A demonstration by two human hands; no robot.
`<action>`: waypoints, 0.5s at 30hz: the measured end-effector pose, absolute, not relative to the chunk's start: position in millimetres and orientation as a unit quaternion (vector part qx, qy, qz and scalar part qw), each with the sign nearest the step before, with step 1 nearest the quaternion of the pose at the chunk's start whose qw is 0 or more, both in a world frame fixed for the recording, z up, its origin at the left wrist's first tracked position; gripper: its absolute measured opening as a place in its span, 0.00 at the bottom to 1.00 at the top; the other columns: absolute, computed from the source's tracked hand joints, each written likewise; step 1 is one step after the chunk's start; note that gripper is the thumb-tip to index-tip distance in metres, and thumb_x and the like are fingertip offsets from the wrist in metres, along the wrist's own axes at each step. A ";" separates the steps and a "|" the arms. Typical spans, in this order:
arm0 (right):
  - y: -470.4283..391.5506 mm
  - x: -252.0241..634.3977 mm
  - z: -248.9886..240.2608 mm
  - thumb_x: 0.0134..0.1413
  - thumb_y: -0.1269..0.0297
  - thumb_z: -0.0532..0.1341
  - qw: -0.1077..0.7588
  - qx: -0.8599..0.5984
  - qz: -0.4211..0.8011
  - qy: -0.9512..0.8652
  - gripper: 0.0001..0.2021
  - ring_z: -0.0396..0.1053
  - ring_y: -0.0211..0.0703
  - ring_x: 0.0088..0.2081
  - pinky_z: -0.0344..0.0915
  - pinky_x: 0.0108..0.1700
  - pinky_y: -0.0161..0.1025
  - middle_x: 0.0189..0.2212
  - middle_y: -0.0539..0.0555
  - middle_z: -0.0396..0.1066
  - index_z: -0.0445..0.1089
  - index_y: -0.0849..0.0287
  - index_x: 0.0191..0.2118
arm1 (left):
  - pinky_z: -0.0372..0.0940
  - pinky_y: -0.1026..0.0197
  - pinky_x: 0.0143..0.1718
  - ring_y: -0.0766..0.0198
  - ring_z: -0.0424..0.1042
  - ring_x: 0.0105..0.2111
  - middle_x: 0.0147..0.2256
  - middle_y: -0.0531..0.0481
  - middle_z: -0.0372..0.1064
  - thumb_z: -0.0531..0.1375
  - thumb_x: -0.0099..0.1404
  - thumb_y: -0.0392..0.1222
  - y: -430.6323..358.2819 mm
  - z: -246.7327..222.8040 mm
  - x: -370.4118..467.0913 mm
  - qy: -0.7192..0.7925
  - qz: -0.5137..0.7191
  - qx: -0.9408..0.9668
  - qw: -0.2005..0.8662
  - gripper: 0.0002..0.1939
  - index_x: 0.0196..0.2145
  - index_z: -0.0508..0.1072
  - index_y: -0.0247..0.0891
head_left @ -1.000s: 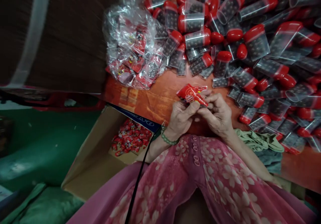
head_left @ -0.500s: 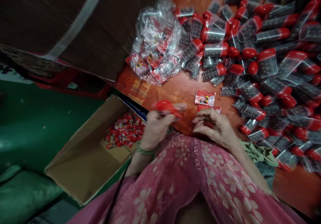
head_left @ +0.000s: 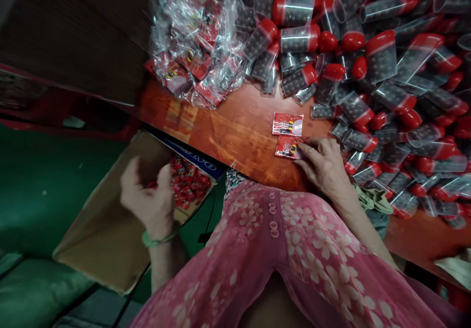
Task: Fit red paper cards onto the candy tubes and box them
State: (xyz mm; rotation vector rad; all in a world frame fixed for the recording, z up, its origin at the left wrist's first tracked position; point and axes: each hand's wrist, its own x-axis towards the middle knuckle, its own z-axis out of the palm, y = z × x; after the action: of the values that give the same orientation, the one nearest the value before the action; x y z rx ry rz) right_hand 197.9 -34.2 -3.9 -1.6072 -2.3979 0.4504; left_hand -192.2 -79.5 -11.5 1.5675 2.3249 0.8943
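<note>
Over the cardboard box (head_left: 99, 235) at the left, my left hand (head_left: 149, 195) is open, thumb and fingers apart, with nothing seen between them. Small red pieces with printed wraps (head_left: 189, 183) lie heaped in the box, partly hidden by that hand. On the table, my right hand (head_left: 324, 164) has its fingertips closed on the right end of a small flat red packet (head_left: 286, 147), printed with a black-and-yellow figure. A second matching packet (head_left: 287, 124) lies just beyond it, edge to edge.
A clear plastic bag of red packets (head_left: 198, 58) sits at the back of the orange-brown table (head_left: 221, 137). Many red-ended clear tubes (head_left: 390, 102) holding dark contents are piled at the right. A dark carton (head_left: 73, 38) stands at upper left; a greenish cloth (head_left: 373, 199) hangs at the table edge.
My left hand has moved left from the table edge to over the box and let go of the red piece. My right hand has come onto the nearer packet. The view has shifted.
</note>
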 end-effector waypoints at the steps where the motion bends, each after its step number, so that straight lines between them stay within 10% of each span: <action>1: -35.9 197.7 -7.1 0.68 0.59 0.59 0.113 -0.548 0.146 -0.816 0.16 0.67 0.54 0.45 0.65 0.47 0.50 0.47 0.63 0.74 0.74 0.59 0.55 | 0.72 0.46 0.52 0.52 0.77 0.47 0.47 0.41 0.77 0.65 0.65 0.51 -65.1 -7.2 -166.4 0.750 0.323 0.572 0.079 0.22 0.51 0.76 0.33; 7: -36.9 192.5 -15.1 0.70 0.65 0.56 0.144 -0.534 0.144 -0.821 0.14 0.67 0.50 0.41 0.64 0.43 0.46 0.42 0.62 0.76 0.78 0.59 0.50 | 0.73 0.52 0.56 0.56 0.77 0.52 0.51 0.40 0.78 0.60 0.72 0.41 -8.4 -7.1 -31.5 0.371 0.287 0.868 0.164 0.14 0.52 0.76 0.34; 15: -21.9 192.1 5.5 0.71 0.62 0.54 0.110 -0.530 0.260 -0.800 0.14 0.69 0.48 0.41 0.69 0.45 0.47 0.40 0.60 0.75 0.78 0.58 0.45 | 0.73 0.53 0.47 0.55 0.75 0.44 0.44 0.38 0.78 0.56 0.72 0.33 10.0 -21.7 -8.8 0.295 0.238 0.917 0.125 0.11 0.47 0.76 0.28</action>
State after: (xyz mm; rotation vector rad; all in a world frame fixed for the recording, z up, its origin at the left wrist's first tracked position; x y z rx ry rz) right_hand 192.1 -21.9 5.5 -1.5573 -2.3515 0.7639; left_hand -8.8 10.0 -21.7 2.6723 0.8589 0.6941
